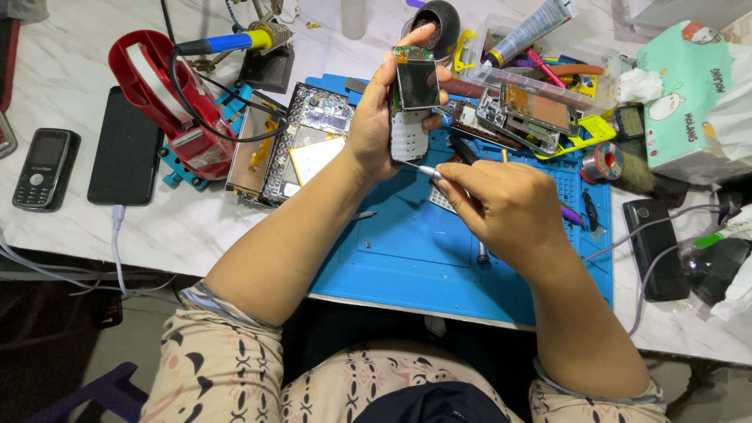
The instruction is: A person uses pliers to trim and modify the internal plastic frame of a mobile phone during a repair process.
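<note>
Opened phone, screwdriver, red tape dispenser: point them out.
Opened phone (pixel 416 84), head view, on its small screen.
Screwdriver (pixel 424 169), head view, on the metal shaft.
Red tape dispenser (pixel 160 94), head view, on its red body.

Single head view, worn on person's head, looks steeply down and forward over own lap onto near edge of white marble table (pixel 70 227). Close range: blue work mat (pixel 407 251) at frame centre, forearms enter from bottom edge. Table's far side cut off at top. No second view to overlap.
</note>
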